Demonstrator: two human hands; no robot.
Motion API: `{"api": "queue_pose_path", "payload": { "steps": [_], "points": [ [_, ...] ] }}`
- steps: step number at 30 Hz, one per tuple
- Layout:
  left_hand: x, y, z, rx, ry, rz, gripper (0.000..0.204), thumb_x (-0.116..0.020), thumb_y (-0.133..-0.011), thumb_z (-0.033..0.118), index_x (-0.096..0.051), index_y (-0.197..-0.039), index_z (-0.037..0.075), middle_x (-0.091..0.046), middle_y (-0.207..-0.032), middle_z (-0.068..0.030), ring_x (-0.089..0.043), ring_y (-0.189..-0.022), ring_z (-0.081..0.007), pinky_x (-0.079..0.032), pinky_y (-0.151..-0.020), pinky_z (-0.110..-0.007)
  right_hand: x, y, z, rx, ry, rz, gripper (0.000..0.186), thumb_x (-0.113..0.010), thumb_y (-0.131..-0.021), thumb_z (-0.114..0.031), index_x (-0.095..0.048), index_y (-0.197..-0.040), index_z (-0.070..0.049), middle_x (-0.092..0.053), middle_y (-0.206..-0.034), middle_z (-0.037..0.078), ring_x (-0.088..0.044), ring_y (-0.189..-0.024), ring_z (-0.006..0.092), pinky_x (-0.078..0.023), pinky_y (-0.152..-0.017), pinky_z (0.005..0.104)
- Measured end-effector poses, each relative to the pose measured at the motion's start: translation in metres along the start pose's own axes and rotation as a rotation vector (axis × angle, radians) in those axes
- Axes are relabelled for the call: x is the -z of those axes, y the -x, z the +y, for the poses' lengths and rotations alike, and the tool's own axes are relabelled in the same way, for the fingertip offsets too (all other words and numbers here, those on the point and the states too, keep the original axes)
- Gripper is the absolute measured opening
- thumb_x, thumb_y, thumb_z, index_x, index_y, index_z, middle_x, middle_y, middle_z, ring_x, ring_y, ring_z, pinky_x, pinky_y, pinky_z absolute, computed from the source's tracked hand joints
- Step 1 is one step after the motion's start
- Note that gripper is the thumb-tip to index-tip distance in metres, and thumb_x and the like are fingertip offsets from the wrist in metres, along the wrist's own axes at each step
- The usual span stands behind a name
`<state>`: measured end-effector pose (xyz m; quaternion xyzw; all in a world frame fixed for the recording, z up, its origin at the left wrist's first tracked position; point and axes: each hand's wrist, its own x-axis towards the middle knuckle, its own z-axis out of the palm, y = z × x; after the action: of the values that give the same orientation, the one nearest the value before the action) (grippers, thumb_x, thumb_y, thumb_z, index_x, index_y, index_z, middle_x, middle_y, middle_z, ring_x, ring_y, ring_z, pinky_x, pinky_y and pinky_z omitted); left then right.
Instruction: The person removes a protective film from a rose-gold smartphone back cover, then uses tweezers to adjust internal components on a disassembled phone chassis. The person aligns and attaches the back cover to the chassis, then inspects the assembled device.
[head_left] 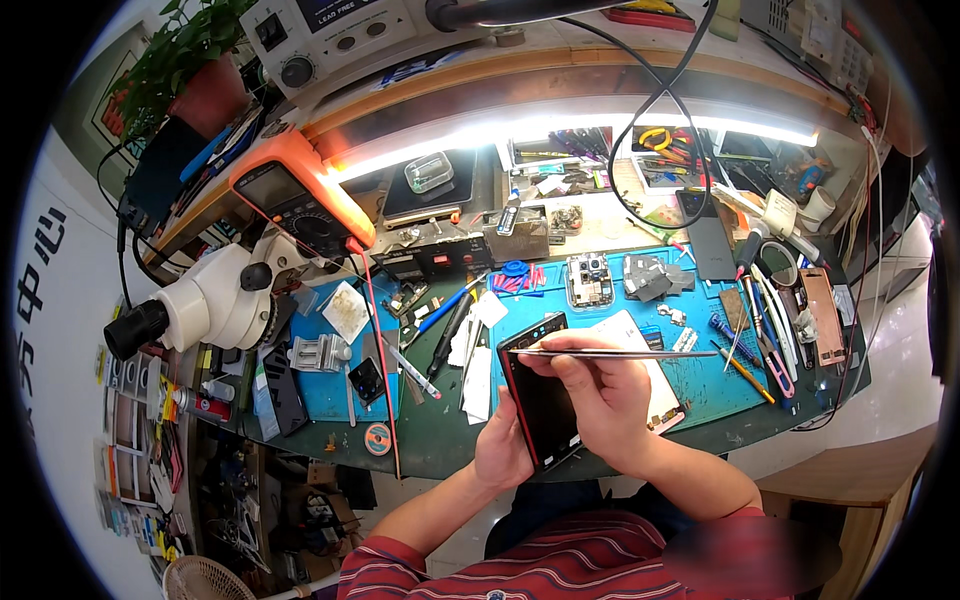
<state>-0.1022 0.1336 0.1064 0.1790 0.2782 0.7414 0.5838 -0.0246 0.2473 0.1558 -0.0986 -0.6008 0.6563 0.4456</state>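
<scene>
Left hand: gripping phone edge, likely to stop wobbles.
Right hand: pinching tweezers above phone, perhaps for careful aim.

Electronics repair workshop, phone-type work. Shown by: white microscope, left; orange multimeter, far left; knobbed control unit, far-left shelf; strip light, far side; blue work mat, right of centre; phone with bared circuitry upon it; assorted hand tools, far right.
</scene>
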Motion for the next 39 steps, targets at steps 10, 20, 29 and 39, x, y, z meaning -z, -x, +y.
{"api": "queue_pose_path", "payload": {
  "steps": [10, 20, 29, 39],
  "points": [
    [0.001, 0.0, 0.001, 0.001, 0.093, -0.04, 0.069, -0.032, -0.1, 0.059, -0.029, -0.151, 0.012, -0.039, -0.151, -0.0087, -0.038, -0.14, -0.024, -0.033, -0.115, -0.042, 0.0, -0.002, -0.004, -0.001, 0.01, -0.008, 0.014, -0.059, -0.092, 0.003, -0.064, -0.105, 0.005, -0.07, -0.093, 0.014, -0.072, -0.086, 0.0209, -0.057, -0.074, 0.0275],
    [-0.002, -0.001, 0.001, -0.002, -0.017, -0.017, 0.07, -0.029, -0.099, 0.062, -0.031, -0.151, 0.016, -0.038, -0.151, -0.0101, -0.038, -0.14, -0.0264, -0.035, -0.114, -0.046, 0.001, -0.001, -0.001, 0.023, 0.053, -0.01, 0.014, -0.061, -0.091, 0.002, -0.066, -0.104, 0.003, -0.07, -0.092, 0.013, -0.071, -0.083, 0.0208, -0.056, -0.071, 0.0279],
    [0.002, -0.002, 0.0, -0.004, 0.093, -0.079, 0.071, -0.031, -0.099, 0.06, -0.029, -0.151, 0.011, -0.038, -0.151, -0.0089, -0.037, -0.141, -0.0236, -0.031, -0.117, -0.042, 0.0, 0.0, -0.001, 0.007, 0.016, 0.019, 0.014, -0.062, -0.091, 0.001, -0.066, -0.104, 0.003, -0.07, -0.091, 0.012, -0.069, -0.081, 0.0194, -0.054, -0.069, 0.0278],
    [0.003, 0.001, 0.002, -0.01, 0.101, -0.073, 0.069, -0.031, -0.1, 0.059, -0.029, -0.151, 0.012, -0.038, -0.151, -0.0086, -0.037, -0.141, -0.0236, -0.03, -0.117, -0.042, -0.004, 0.001, 0.001, 0.009, 0.014, 0.005, 0.014, -0.063, -0.091, 0.001, -0.066, -0.104, 0.002, -0.07, -0.092, 0.012, -0.069, -0.081, 0.0185, -0.054, -0.068, 0.0271]
  ]
}}
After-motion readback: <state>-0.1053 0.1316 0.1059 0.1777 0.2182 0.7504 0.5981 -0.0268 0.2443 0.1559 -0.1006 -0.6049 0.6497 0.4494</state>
